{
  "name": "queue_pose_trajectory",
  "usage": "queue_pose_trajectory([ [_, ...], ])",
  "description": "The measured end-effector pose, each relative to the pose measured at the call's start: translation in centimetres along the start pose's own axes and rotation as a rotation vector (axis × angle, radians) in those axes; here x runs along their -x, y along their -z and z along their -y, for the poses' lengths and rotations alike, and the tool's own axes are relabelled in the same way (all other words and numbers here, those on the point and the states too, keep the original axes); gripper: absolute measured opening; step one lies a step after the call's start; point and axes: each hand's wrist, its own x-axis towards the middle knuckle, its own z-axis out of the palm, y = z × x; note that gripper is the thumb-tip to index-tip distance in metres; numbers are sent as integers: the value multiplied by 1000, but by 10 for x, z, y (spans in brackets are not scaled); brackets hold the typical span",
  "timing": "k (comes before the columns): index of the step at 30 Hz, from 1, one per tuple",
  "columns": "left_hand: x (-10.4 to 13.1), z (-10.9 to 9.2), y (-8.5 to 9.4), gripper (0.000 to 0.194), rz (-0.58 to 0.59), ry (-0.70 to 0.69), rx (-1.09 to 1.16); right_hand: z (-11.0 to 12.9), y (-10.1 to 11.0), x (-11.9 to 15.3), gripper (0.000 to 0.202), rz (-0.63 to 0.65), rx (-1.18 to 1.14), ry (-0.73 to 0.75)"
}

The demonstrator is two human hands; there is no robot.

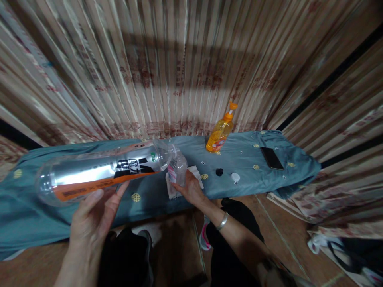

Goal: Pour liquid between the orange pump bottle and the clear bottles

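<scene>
A large clear plastic bottle (101, 169) with a silver and orange label lies almost level in the air, its neck pointing right. My left hand (97, 209) supports it from below, closed on its near side. The bottle's neck meets the top of a small clear plastic bottle (179, 169), which my right hand (191, 189) grips low on its side. Whether liquid passes between them I cannot tell. Under the small bottle, a white cloth (172, 193) is spread on the blue-green bed cover (155, 203).
Right of the hands lie a black cap (219, 172) and a white cap (235, 177). Behind them stands an orange pump bottle (220, 135). A dark phone (271, 158) rests farther right. Patterned curtains (179, 59) hang along the back and right side.
</scene>
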Motion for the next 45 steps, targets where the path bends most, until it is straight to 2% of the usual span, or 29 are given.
queue_pose_trajectory([
  [17, 0, -1, 0, 45, -1, -8, 14, 2, 3, -1, 49, 6, -37, -2],
  [20, 0, -1, -1, 48, -23, 7, 12, 1, 1, 0, 49, 1, -35, 1],
  [25, 2, -1, 0, 43, -49, 9, 5, 1, 0, 0, 47, -3, -42, -3],
  [34, 1, -1, -2, 50, -98, 33, -31, 4, 2, -1, 46, -14, -26, 27],
  [45, 4, -5, -6, 50, -70, 31, -23, 2, -3, 0, 52, -30, -28, 11],
])
